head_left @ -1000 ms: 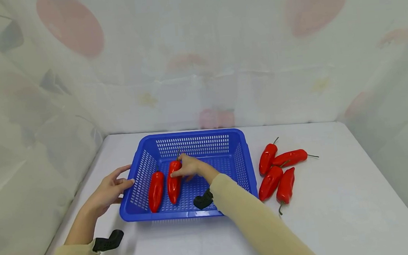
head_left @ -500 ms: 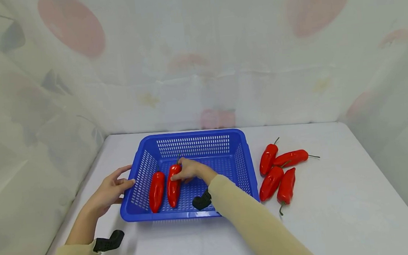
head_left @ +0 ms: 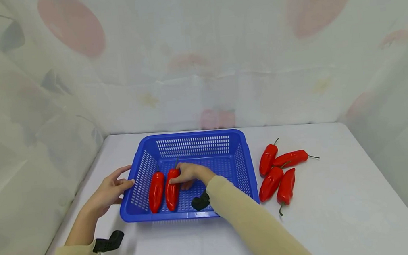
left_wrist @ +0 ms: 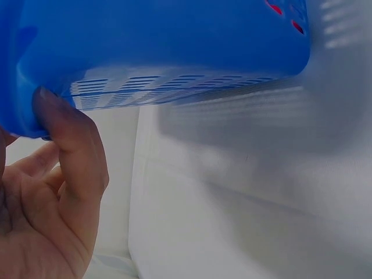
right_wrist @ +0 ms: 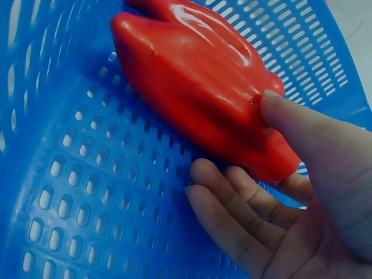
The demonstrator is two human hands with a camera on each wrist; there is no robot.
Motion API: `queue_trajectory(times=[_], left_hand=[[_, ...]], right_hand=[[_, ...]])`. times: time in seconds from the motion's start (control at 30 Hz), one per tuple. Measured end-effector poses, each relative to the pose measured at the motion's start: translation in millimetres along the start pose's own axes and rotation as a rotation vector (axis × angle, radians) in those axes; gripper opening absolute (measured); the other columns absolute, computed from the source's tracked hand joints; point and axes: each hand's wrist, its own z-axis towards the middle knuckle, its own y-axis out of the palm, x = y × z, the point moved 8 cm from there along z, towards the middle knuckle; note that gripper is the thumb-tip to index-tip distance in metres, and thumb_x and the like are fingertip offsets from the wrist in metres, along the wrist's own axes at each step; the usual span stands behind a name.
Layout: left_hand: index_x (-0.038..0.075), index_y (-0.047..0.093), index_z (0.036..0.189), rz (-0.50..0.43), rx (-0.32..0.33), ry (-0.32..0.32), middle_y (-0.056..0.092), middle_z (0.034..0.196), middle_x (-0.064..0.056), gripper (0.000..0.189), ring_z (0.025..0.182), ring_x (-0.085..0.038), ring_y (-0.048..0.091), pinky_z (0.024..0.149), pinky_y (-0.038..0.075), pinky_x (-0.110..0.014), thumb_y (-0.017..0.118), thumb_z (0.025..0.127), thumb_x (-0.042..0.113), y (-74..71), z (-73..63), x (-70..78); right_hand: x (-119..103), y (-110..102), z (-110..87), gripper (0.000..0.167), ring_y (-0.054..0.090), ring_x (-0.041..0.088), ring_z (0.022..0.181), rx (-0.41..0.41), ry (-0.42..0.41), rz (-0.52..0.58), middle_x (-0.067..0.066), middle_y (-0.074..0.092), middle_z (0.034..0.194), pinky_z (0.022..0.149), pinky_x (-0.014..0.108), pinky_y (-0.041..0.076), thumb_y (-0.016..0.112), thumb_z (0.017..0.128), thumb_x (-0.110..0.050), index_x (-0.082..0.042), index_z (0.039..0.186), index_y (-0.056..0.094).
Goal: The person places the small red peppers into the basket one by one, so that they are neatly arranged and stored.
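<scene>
A blue plastic basket with slotted walls stands on the white table. My left hand grips its left rim; the left wrist view shows a bent finger against the rim's underside. Inside the basket, my right hand holds a red pepper near its stem end. In the right wrist view the thumb presses on that pepper, other fingers lie lower beside it, and the basket's slotted floor is close by. To its left, roughly parallel, lies a second red pepper.
Several more red peppers lie on the table right of the basket, some touching each other. A pale patterned curtain encloses the back and sides. Each wrist carries a small black device.
My right hand has brought the pepper down and slightly left, closer to the other pepper in the basket. The left hand and the peppers on the table have stayed put.
</scene>
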Motion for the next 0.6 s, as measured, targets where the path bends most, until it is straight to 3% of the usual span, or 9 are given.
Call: queue_trajectory(times=[0.27,0.6], left_hand=[[0.013,0.013,0.148,-0.004,-0.003,0.000,0.060,0.100,-0.022,0.071,0.082,-0.027,0.066,0.068,0.056,-0.045,0.055,0.093,0.025,0.1,0.0,-1.1],[0.013,0.013,0.148,0.000,0.000,0.001,0.060,0.101,-0.023,0.070,0.082,-0.028,0.066,0.068,0.056,-0.045,0.055,0.093,0.025,0.1,0.4,0.2]], right_hand=[[0.5,5.6,2.6,0.062,0.064,0.025,0.073,-0.042,-0.001,-0.033,0.012,0.061,0.089,0.066,0.035,0.057,0.062,0.087,-0.035,-0.005,0.134,0.036],[-0.2,6.6,0.2,0.061,0.065,0.024,0.080,-0.039,0.014,-0.092,0.011,0.061,0.093,0.064,0.034,0.057,0.061,0.087,-0.037,-0.008,0.135,0.035]])
